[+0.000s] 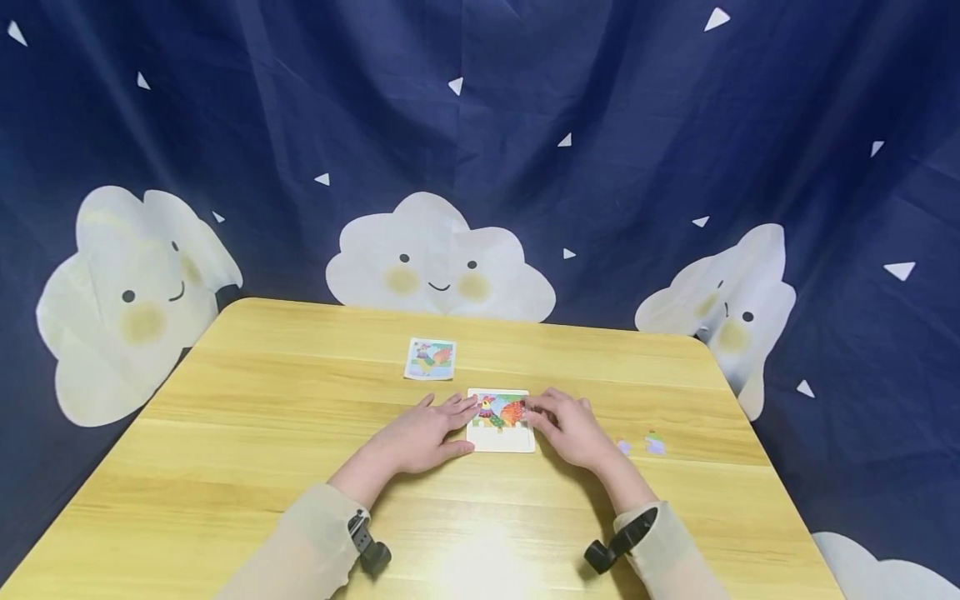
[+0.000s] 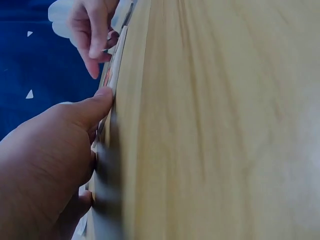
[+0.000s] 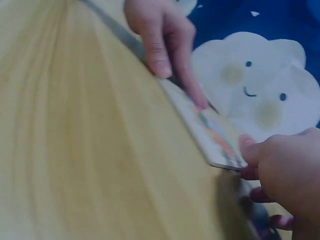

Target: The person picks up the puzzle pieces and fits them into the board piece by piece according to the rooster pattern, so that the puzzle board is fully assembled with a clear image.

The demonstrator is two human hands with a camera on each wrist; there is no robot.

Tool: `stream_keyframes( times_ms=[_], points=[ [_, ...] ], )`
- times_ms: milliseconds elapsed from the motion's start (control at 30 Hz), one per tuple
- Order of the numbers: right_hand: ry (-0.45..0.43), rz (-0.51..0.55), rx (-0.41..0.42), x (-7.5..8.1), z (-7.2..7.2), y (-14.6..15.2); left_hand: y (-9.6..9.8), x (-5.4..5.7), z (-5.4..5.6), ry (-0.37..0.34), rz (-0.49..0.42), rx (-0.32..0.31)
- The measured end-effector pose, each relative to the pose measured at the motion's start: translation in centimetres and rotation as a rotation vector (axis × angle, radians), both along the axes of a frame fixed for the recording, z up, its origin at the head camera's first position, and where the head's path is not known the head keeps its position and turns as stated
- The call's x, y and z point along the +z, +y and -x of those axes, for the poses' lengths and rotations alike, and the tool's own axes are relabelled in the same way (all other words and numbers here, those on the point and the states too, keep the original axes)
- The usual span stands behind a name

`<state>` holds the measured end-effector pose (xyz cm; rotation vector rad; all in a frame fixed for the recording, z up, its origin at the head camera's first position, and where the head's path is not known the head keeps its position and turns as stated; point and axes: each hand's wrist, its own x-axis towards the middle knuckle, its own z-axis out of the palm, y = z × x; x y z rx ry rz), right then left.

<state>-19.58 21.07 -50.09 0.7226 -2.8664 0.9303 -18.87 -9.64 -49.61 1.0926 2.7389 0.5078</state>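
Note:
A small white-framed jigsaw board (image 1: 501, 442) lies on the table, its upper part filled with a rooster picture and its lower strip bare white. Against its left side is my left hand (image 1: 426, 435), fingers stretched onto the picture's left edge and thumb at the frame's lower left. My right hand (image 1: 573, 429) is at the board's right edge, thumb and bent index finger close together over the orange tail. In the right wrist view the right thumb (image 3: 248, 146) is right at the board's corner. I cannot tell whether these fingers pinch a puzzle piece.
Two loose puzzle pieces, a purple one (image 1: 624, 447) and a purple-and-green one (image 1: 655, 442), lie right of my right hand. A rooster picture card (image 1: 431, 375) sits farther back on the wooden table (image 1: 262, 400). Behind hangs a dark blue curtain (image 1: 510, 167) with clouds.

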Motion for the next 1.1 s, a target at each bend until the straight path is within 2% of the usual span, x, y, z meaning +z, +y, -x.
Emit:
stream_keyframes(
  times_ms=[133, 267, 467, 633, 800, 900, 1100],
  points=[
    [-0.056, 0.096, 0.022, 0.7, -0.1, 1.4, 0.1, -0.1, 0.0, -0.021, 0.000, 0.014],
    [-0.084, 0.135, 0.015, 1.3, -0.4, 3.0, 0.0, -0.3, 0.0, -0.036, -0.009, 0.027],
    [-0.068, 0.106, -0.008, 1.4, -0.9, 5.3, 0.1, -0.3, 0.1, -0.048, -0.022, 0.037],
    [-0.093, 0.090, 0.027, 1.3, -1.5, 6.5, 0.2, -0.2, 0.1, -0.052, -0.027, 0.035],
    [-0.137, 0.050, 0.083, 1.3, -1.9, 6.8, 0.3, 0.0, 0.1, -0.064, -0.036, 0.030],
    [-0.126, 0.028, 0.109, 1.5, -2.0, 6.7, 0.3, 0.1, 0.1, -0.069, -0.040, 0.028],
    [-0.141, -0.008, 0.094, 1.7, -1.9, 6.6, 0.3, 0.0, 0.1, -0.075, -0.046, 0.025]
  ],
)
